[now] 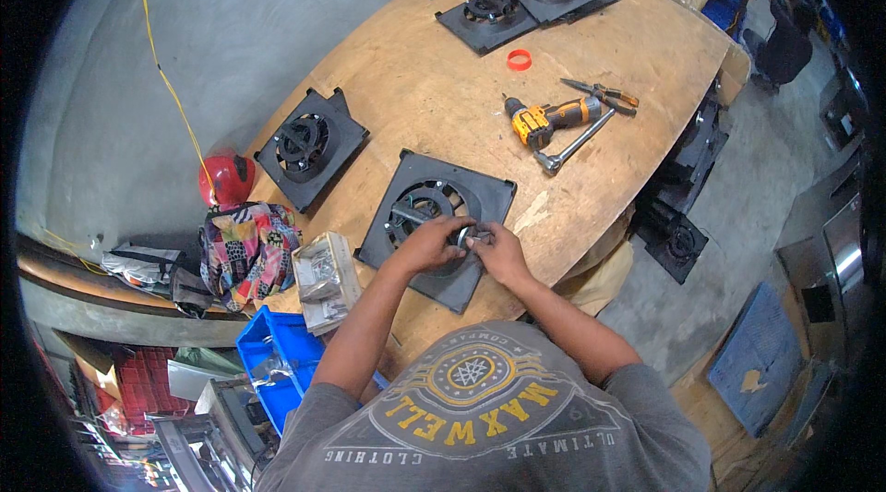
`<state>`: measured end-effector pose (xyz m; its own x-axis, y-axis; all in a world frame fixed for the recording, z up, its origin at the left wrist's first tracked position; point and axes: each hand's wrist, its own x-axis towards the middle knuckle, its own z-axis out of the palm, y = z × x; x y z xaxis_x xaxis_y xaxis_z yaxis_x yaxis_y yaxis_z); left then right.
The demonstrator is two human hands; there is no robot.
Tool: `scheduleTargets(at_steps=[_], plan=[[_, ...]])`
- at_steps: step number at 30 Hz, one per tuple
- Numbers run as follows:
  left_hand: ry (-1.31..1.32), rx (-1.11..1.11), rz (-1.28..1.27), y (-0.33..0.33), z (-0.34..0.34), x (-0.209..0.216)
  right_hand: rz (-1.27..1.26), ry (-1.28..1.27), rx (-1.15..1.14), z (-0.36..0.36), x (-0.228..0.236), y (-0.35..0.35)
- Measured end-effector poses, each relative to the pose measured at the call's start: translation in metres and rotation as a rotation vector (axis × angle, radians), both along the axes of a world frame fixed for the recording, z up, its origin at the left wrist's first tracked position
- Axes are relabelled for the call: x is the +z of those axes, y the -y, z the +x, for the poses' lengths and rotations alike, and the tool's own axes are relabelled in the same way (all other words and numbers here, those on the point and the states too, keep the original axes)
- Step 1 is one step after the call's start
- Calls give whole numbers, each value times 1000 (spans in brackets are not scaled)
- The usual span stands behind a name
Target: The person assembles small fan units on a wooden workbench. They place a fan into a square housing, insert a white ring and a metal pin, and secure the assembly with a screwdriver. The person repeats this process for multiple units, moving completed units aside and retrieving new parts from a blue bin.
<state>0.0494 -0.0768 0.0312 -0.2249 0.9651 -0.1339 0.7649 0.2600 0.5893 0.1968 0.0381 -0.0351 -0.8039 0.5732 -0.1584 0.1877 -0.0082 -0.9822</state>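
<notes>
A square black plastic fan housing (484,201) with a round slotted centre lies flat on the wooden table in front of me. Over its near right part, my left hand (432,245) pinches a small round metallic piece (463,236). My right hand (499,255) meets it from the other side, thumb and fingers closed on the same piece. The fingers cover much of it, so its exact kind does not show. A dark bar-like part (413,211) crosses the housing's centre, just beyond my left fingers.
On the wooden table (415,77) lie an orange ring (519,60), a yellow-black cordless drill (544,120), a ratchet wrench (577,143) and pliers (604,95). More black housings (312,149) stand farther off. A box of screws (325,280) and blue bin (277,363) are left.
</notes>
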Motion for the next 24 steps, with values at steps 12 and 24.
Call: scheduleTargets(at_steps=[12,24], plan=[[15,18,-43,0,-2,-1,258,159,91,-7,-12,-4],[7,16,-33,1,-2,-1,414,200,232,0,3,-5]])
